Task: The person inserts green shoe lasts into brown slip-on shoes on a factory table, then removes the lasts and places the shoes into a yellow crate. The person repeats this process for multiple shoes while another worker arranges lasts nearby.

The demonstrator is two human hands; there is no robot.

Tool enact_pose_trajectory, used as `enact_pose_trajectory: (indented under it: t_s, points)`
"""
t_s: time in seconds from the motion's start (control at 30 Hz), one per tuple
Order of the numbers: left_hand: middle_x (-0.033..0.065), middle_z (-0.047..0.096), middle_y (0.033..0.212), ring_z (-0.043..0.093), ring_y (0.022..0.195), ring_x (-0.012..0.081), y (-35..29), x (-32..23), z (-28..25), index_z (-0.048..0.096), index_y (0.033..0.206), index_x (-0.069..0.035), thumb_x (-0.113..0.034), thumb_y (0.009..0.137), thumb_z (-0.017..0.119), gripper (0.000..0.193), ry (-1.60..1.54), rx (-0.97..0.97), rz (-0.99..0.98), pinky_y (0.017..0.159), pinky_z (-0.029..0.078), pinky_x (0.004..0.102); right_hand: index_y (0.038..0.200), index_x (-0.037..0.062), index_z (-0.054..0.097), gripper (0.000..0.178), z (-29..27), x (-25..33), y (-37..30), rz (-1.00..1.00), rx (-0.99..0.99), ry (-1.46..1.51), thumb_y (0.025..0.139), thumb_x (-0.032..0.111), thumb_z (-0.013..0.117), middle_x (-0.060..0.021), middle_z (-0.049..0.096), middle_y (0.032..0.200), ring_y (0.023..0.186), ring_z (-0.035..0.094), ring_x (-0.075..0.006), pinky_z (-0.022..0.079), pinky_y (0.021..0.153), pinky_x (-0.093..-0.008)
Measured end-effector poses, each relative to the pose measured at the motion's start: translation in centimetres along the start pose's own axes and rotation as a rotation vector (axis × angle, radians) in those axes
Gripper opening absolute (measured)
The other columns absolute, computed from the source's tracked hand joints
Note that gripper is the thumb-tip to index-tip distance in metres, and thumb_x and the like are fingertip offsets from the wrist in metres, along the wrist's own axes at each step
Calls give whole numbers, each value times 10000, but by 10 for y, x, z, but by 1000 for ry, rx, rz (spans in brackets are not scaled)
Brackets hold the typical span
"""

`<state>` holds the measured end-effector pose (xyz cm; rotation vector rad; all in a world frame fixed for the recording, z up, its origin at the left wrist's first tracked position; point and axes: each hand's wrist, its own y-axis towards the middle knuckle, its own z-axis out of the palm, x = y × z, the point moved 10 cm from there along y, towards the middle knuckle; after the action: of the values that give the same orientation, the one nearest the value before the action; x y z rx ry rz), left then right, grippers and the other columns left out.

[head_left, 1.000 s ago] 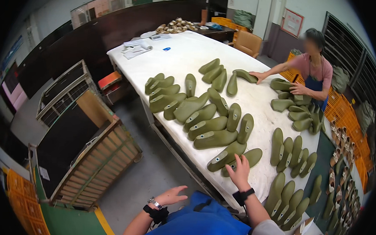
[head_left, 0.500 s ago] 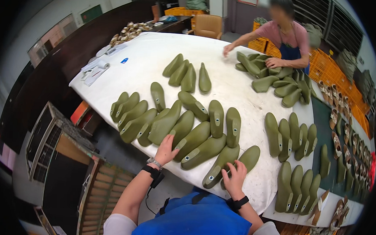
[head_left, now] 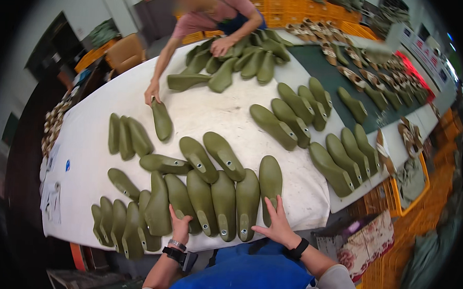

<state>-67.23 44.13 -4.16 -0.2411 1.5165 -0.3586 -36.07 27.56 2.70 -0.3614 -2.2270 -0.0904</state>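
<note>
Green shoe lasts stand close together in a row along the near table edge. At the heel end of one shoe last (head_left: 178,191), my left hand (head_left: 180,229) rests with thumb and forefinger apart, against it and the neighbouring last (head_left: 158,206). My right hand (head_left: 280,226) is spread at the row's right end. Its thumb reaches the heel of one last (head_left: 247,197), and its fingers lie along the end last (head_left: 270,180). Neither hand lifts a last. Several smaller-looking lasts (head_left: 118,222) continue the row leftward, and others (head_left: 199,157) lie just behind it.
Across the white-covered table (head_left: 227,113), a co-worker (head_left: 216,14) touches a lone last (head_left: 162,122) beside a heap of lasts (head_left: 240,59). More lasts (head_left: 331,167) line the right side. Sandals (head_left: 358,77) cover a green surface; orange crates (head_left: 389,198) stand beyond.
The view has swung to the right. My hands stay at the near row, the right one now spread across its end lasts. The co-worker's hand has reached the lone last.
</note>
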Motion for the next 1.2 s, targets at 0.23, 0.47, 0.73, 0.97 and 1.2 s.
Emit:
enact_pose_trajectory:
  t_s: [0.23,0.47,0.73,0.97,1.2]
  points:
    - [169,307,1399,418,1184,261,-21,1,91,-67,1473,-132,49,701,588,1028,90,-25,-49,953,394,330,1422,88,303,1036,-40,-23,-10,97,-241,-69,599,422,836,-338,62,1450,1347,163,-487,259,1089,-473]
    - [241,128,1475,258,1326,298,7,30,226,-104,1443,-4,-59,697,652,1063,93,243,5,1101,235,345,1324,99,437,837,-140,-103,2,124,-397,-141,610,307,821,-286,182,1447,1286,329,-441,347,1043,-424]
    - [221,258,1463,317,1331,278,-1,8,274,-46,1461,-23,-282,812,694,1018,394,713,-4,1075,308,346,1370,69,373,777,-166,-120,-13,255,-520,-334,708,200,758,-264,345,1372,1275,333,-421,293,1057,-446]
    - [224,452,1274,403,1207,381,-24,-135,13,477,1249,-46,-253,737,686,591,957,163,785,1044,318,457,1244,26,510,523,-82,67,65,-259,-364,-268,749,74,674,-207,520,1206,1122,493,-348,390,967,-409]
    - [228,543,1201,515,1128,354,-20,-162,-290,481,1244,16,-228,783,645,546,898,-437,361,950,421,398,1286,156,497,531,219,219,83,-526,770,-256,844,435,593,-167,661,802,744,646,-346,506,668,-432]
